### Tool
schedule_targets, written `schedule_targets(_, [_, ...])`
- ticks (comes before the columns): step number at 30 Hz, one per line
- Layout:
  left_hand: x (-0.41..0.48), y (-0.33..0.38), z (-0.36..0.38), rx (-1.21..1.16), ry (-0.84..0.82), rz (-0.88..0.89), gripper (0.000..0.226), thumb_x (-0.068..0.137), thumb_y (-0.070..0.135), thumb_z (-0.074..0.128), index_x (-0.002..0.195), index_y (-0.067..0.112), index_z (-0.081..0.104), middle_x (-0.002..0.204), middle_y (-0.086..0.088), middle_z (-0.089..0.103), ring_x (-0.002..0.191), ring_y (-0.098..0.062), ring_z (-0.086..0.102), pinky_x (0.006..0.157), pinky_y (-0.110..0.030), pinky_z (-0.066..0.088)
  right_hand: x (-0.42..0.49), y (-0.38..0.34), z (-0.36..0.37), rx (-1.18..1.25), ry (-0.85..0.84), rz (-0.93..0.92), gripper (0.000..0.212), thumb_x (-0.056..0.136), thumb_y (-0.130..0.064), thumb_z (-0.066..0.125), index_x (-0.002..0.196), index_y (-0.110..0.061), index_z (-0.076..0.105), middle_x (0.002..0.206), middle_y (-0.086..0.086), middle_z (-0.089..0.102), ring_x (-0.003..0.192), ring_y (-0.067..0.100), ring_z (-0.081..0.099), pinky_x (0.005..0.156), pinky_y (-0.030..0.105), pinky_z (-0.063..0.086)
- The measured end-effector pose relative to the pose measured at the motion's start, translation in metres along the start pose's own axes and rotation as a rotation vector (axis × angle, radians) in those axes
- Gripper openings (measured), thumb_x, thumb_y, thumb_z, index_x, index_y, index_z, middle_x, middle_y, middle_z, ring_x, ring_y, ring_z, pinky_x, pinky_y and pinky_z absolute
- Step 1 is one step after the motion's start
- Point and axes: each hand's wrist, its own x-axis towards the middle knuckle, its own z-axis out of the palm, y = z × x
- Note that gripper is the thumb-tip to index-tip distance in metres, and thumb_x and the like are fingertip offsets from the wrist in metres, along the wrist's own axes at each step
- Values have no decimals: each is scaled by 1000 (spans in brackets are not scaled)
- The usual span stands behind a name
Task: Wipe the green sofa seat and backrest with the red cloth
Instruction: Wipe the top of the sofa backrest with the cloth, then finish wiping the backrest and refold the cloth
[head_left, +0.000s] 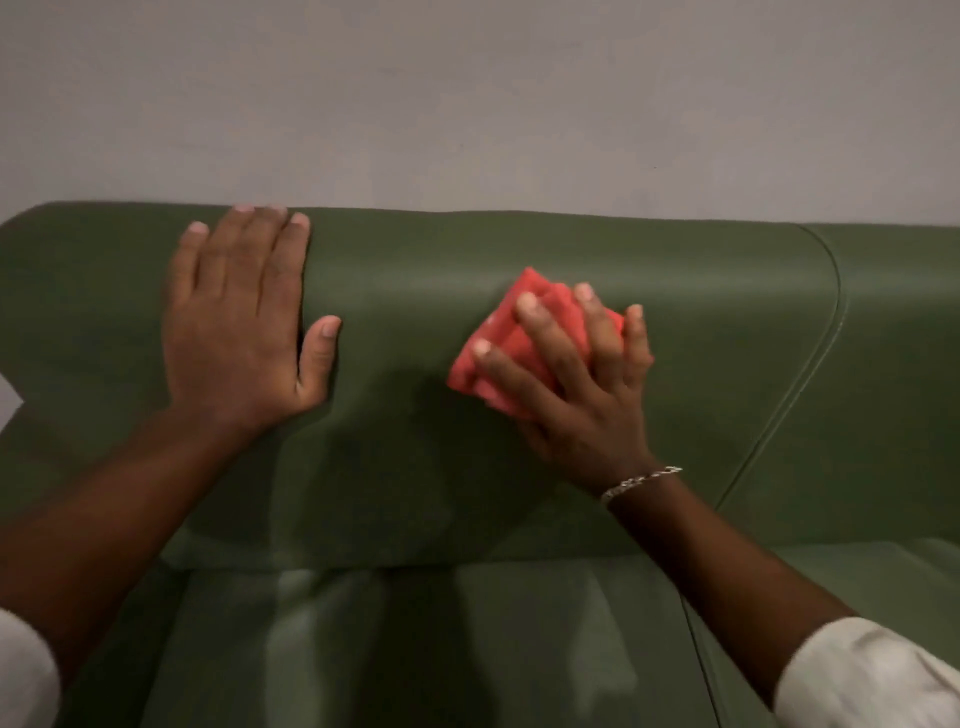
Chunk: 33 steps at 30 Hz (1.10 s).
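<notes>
The green sofa backrest (426, 270) fills the middle of the view, with the green seat (415, 649) below it. A folded red cloth (501, 343) lies pressed flat against the backrest, right of centre. My right hand (576, 384) covers the cloth with spread fingers and holds it to the leather; a silver bracelet circles that wrist. My left hand (239, 322) rests flat on the backrest near its top edge at the left, fingers apart, holding nothing.
A plain grey wall (467, 104) rises directly behind the backrest. A curved seam (826, 332) divides this backrest cushion from another at the right. White sleeves show at both lower corners.
</notes>
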Motion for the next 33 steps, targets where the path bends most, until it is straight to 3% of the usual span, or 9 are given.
schedule_targets(4, [-24, 9, 18, 47, 81, -161, 73, 95, 46, 26, 154, 3, 18, 161, -23, 23, 151, -40, 15, 122, -57, 6, 29, -20, 16, 27, 71, 504, 45, 96, -51, 47, 140, -41, 44, 157, 8, 36, 146, 42, 23, 117, 64, 14])
schedule_targets(9, [-94, 62, 24, -120, -47, -427, 77, 96, 42, 33, 154, -2, 8, 162, -30, 6, 151, -44, 2, 123, -56, 1, -40, -5, 23, 45, -12, -452, 40, 92, -34, 65, 131, -36, 58, 149, -1, 49, 140, 36, 42, 112, 58, 34])
schedule_targets(13, [-169, 155, 7, -1004, -187, -947, 52, 99, 29, 45, 148, 13, 36, 166, -14, 13, 152, -19, 14, 122, -20, 13, -84, 17, 19, 62, -207, -532, 41, 98, -24, 53, 137, -35, 49, 160, -5, 32, 146, 34, 31, 114, 55, 32])
schedule_targets(16, [-178, 187, -11, -1741, -207, -1571, 40, 100, 40, 36, 137, 30, 47, 151, -6, 47, 134, -21, 47, 113, -36, 34, -92, -4, -1, 301, -353, -355, 44, 93, -16, 55, 133, -32, 54, 157, -2, 37, 142, 37, 35, 107, 54, 37])
schedule_targets(19, [-186, 183, -34, -2046, -176, -1700, 59, 87, 59, 42, 130, 23, 58, 119, -8, 71, 110, -25, 65, 103, -42, 46, -93, -56, -38, 671, -548, -54, 48, 85, -17, 60, 132, -28, 58, 155, 3, 41, 137, 37, 40, 103, 53, 42])
schedule_targets(21, [-197, 171, -57, -2130, -158, -1681, 60, 84, 58, 49, 123, 16, 66, 103, -8, 75, 91, -21, 70, 81, -35, 57, -92, -97, -64, 875, -665, 46, 44, 92, -29, 51, 136, -26, 55, 156, 2, 39, 141, 31, 37, 111, 50, 37])
schedule_targets(25, [-245, 135, -104, -2038, -57, -1596, 46, 89, 31, 62, 130, 9, 61, 126, -17, 66, 109, -25, 63, 96, -41, 51, -77, -170, -116, 1301, -862, 213, 66, 85, -37, 58, 147, -26, 37, 159, -4, 33, 147, 10, 30, 118, 33, 31])
schedule_targets(28, [-288, 106, -148, -1868, 102, -1635, 48, 72, 1, 73, 118, 13, 65, 104, -10, 74, 88, -19, 72, 75, -38, 62, -57, -211, -143, 1604, -982, 445, 77, 75, -22, 58, 148, -20, 33, 151, -10, 42, 134, -5, 42, 105, 10, 38])
schedule_targets(33, [-359, 49, -245, -1592, 345, -1619, 50, 73, 1, 70, 121, 15, 63, 109, -2, 74, 92, -13, 70, 73, -28, 60, -17, -315, -171, 1707, -1277, 627, 50, 85, 2, 68, 131, -15, 56, 129, 2, 65, 112, 7, 63, 99, 25, 48])
